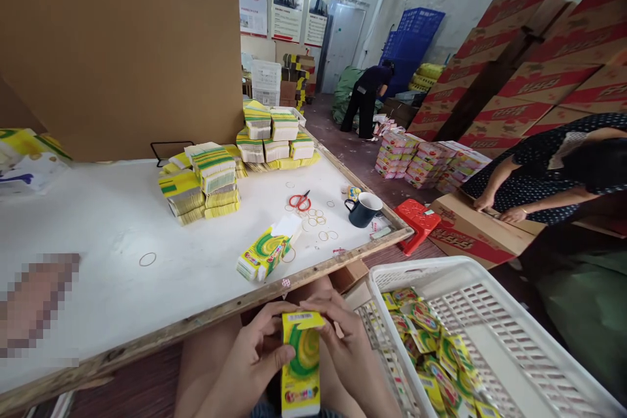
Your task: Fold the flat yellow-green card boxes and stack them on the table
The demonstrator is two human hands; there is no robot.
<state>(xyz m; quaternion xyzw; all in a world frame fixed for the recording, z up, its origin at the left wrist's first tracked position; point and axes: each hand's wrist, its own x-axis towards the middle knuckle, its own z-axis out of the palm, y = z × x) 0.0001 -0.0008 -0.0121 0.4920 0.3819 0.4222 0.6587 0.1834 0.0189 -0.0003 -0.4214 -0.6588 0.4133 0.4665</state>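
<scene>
A small yellow and green carton [302, 366] stands upright over my lap, its printed front towards me. My left hand [262, 353] grips its left side, thumb across the front. Fingers of my right hand [345, 333] close on its upper right edge, by the top flap. Just beyond, on the table's near edge, flat cartons [267, 251] of the same print lie in a small pile with a white piece on top. To my right, a white plastic basket [470, 268] holds several yellow and green packets [431, 353].
On the white table [112, 222] are bundled flat cartons [210, 176], red scissors [300, 201], rubber bands [313, 217] and a dark mug [365, 210]. A red stool [416, 222] stands beyond its corner. One person handles a cardboard box [480, 228] at right; another bends farther back.
</scene>
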